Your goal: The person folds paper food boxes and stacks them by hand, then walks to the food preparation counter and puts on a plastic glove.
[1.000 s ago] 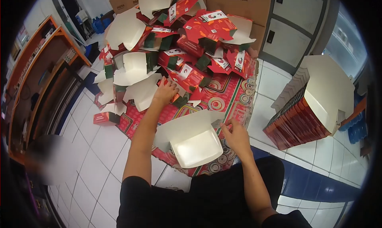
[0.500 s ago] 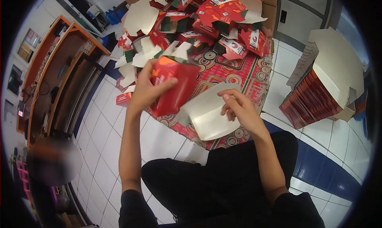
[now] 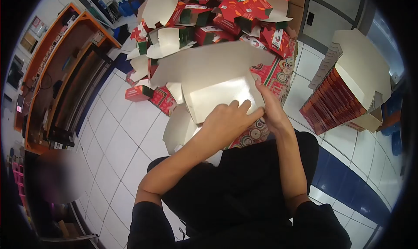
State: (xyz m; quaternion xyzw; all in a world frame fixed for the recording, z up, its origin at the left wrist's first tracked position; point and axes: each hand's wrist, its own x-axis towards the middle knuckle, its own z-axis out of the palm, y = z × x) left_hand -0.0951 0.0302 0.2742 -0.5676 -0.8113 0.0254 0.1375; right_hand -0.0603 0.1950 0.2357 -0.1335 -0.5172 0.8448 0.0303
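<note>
An open cardboard box [image 3: 222,94] with a pale inside lies before my knees, its large lid flap raised on the far side and other flaps spread at the left. My left hand [image 3: 230,120] reaches across its near side, fingers bent over the wall at the near right corner. On the right side wall is my right hand [image 3: 273,110], thumb up along the edge and its other fingers mostly hidden. Both hands grip the box close together. The box's outer face is turned away from view.
A heap of red printed boxes [image 3: 244,10] covers the far part of the patterned mat [image 3: 283,75]. To the right stands a tall nested stack of unfolded boxes [image 3: 335,99] on white tiles. An orange shelf unit [image 3: 37,70] and a blurred round shape are at the left.
My left hand has let go of the red box it held and moved right onto the open box. That box now faces me with its lid flap up, and my right hand has closed on its side.
</note>
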